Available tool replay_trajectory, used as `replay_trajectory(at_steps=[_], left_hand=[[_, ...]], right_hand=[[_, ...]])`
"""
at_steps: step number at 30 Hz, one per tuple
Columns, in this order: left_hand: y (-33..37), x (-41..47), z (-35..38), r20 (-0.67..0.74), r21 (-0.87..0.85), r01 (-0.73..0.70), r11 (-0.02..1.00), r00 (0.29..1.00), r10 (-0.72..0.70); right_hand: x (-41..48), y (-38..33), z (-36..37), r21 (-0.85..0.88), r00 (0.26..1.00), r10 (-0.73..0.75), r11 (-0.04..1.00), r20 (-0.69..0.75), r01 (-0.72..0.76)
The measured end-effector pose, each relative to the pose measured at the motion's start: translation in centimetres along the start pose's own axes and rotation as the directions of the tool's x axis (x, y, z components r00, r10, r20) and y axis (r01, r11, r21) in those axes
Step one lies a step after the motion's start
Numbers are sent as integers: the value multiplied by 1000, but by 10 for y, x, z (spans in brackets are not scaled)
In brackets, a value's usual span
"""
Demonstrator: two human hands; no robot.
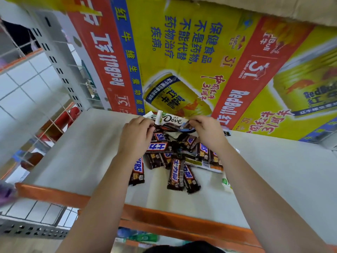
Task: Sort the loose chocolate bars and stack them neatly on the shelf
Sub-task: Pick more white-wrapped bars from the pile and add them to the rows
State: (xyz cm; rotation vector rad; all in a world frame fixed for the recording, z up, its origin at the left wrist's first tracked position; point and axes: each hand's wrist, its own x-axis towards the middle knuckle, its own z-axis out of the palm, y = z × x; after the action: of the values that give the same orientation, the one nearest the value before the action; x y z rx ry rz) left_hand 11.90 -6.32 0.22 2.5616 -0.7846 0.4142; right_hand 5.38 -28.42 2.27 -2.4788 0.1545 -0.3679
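Now my left hand (139, 133) and right hand (207, 131) pinch the white bar (173, 121) by its ends. Light, slick, likely brittle.

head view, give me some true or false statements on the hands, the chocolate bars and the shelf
1. The left hand and the right hand both hold the white Dove chocolate bar. True.
2. The brown Snickers bars stand in a neat stack. False: they lie in a loose, crisscrossed pile.
3. A yellow and red Red Bull cardboard carton stands behind the bars. True.
4. The grey shelf has a blue front edge. False: its front edge is orange.
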Motion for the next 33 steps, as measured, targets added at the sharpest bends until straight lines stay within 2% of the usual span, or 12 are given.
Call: replay_trajectory(at_steps=[5,10,13,15,18,21,24,29,33], left_hand=[[5,28,14,127,11,-47,999,991,45],[5,46,26,316,46,-103,994,945,83],[6,53,26,380,66,-103,992,922,71],[7,58,25,404,107,-113,988,913,61],[9,62,20,349,118,-112,987,935,64],[16,61,13,236,36,-123,992,965,111],[31,54,7,161,42,-160,986,975,151],[83,36,3,113,-24,-197,980,974,198],[143,23,11,156,-61,-213,975,963,220]], right_hand=[[-12,13,-19,165,978,184,972,-95,-167],[-20,25,-25,112,959,239,968,-153,-224],[-24,28,-26,138,950,269,959,-159,-248],[-26,31,-26,217,937,313,936,-154,-277],[-29,33,-26,337,918,370,890,-144,-306],[-36,34,-32,407,896,421,850,-140,-335],[-48,40,-39,447,880,456,819,-131,-358],[-78,63,-59,509,814,559,753,-159,-418],[-115,85,-94,580,770,603,710,-207,-400]])
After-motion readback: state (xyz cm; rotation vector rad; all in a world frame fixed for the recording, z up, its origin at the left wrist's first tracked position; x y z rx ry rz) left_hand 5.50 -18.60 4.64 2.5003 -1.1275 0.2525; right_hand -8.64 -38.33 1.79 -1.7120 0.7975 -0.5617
